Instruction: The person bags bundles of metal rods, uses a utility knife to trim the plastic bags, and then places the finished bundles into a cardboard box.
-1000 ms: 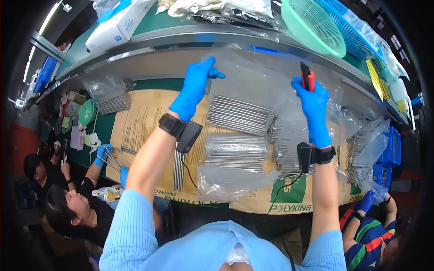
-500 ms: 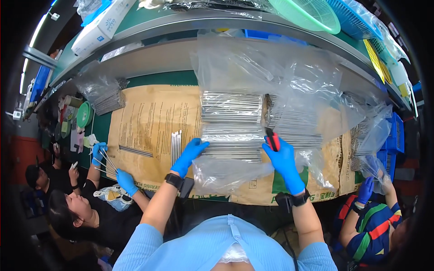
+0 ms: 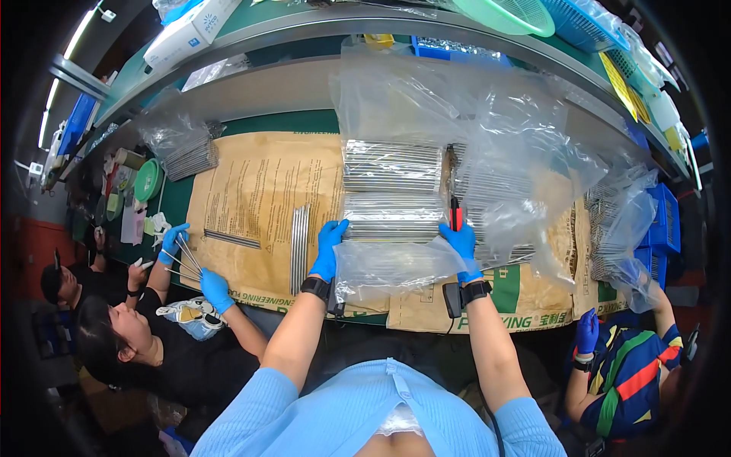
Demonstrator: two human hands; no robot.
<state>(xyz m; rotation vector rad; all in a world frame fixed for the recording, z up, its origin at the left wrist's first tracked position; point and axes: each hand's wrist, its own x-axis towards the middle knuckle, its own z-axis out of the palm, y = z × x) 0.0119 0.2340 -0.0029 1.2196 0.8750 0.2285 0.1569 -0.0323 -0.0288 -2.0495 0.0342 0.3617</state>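
In front of me a clear plastic bag (image 3: 396, 273) holds a row of thin metal rods (image 3: 392, 217). My left hand (image 3: 329, 247), in a blue glove, closes on the bag at the rods' left ends. At the opposite ends is my blue-gloved right hand (image 3: 461, 247), fingers closed, with a red-and-black tool (image 3: 456, 215) at its fingertips. The tool resembles a utility knife; its blade does not show. Beyond lies another bagged row of rods (image 3: 392, 166). Left of my left hand sits a small group of loose rods (image 3: 301, 250).
Brown paper (image 3: 255, 164) covers the green bench. A co-worker's gloved hands (image 3: 215, 291) hold several rods at left. At right, another co-worker (image 3: 628, 373) stands near bagged rods and blue bins (image 3: 664, 218). A shelf (image 3: 304, 32) with baskets spans the back.
My right hand has moved inward to the rods' right ends. My left hand has straightened along their left ends. The bag's near part now lies flatter between my wrists. The view has shifted slightly.
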